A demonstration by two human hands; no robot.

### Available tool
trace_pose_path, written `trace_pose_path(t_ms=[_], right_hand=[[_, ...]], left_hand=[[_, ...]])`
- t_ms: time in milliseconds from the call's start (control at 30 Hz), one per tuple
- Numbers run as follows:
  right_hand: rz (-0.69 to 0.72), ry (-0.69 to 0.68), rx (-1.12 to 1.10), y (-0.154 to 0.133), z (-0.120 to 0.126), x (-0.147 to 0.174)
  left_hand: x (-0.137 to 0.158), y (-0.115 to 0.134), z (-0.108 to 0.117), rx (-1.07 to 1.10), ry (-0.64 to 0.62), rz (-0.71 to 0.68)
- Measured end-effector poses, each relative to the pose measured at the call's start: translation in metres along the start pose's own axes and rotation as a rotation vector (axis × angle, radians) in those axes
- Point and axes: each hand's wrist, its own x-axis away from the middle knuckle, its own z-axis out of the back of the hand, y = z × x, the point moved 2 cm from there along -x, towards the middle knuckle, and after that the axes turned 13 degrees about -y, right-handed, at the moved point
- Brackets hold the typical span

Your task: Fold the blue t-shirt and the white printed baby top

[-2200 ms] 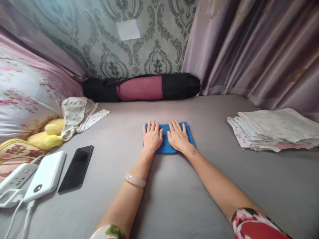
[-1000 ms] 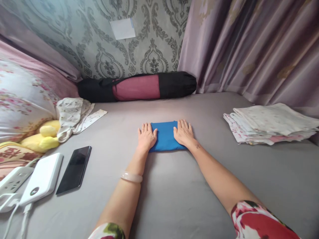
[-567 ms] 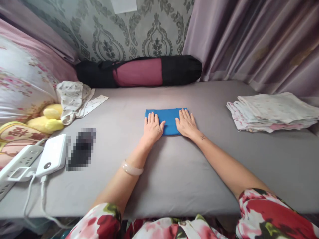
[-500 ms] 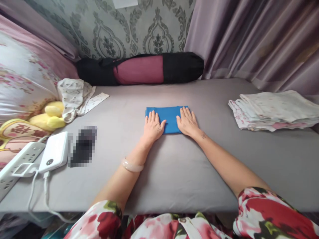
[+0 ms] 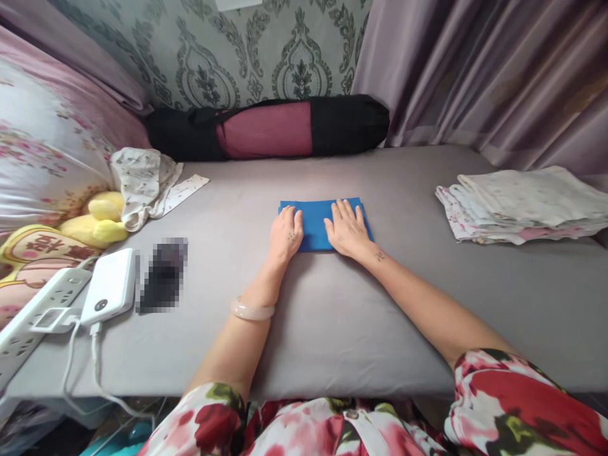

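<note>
A folded blue cloth [image 5: 316, 218] lies flat on the grey bed sheet, in front of me. My right hand [image 5: 348, 231] rests palm down on its right part, fingers stretched out and slightly spread. On the left side edge of the cloth sits my left hand [image 5: 286, 234], its fingers close together and a little bent, the thumb lying on the blue fabric. The left fingertips are partly foreshortened, and no lifted cloth shows under them.
A stack of folded patterned cloths [image 5: 527, 206] lies at right. At left are a crumpled patterned cloth [image 5: 142, 183], a yellow plush toy [image 5: 97, 221], a white power bank [image 5: 109, 288], a power strip [image 5: 38, 310] and a blurred dark object [image 5: 164, 275]. A black-and-maroon long bag [image 5: 266, 130] lies along the wall.
My left hand has rolled from lying flat to resting at the cloth's left edge, its fingers drawn together. My right hand has slid slightly left across the cloth.
</note>
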Motion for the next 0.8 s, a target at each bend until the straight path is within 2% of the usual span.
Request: trace_pose_path(t_ms=[133,300,500,800], right_hand=[[0.056,-0.040,-0.004,-0.018,-0.010,0.002],[0.033,-0.070,-0.001,-0.018,-0.019,0.001],[0.023,-0.107,0.007,-0.022,-0.015,-0.002],[0.126,-0.118,-0.081,-0.070,-0.010,-0.019]], left_hand=[[-0.004,-0.019,0.017,0.280,0.177,0.147],[-0.006,-0.044,0.025,0.601,0.342,0.255],[-0.009,-0.051,0.020,0.922,0.394,0.324],[-0.006,-0.043,0.024,1.035,0.408,0.388]])
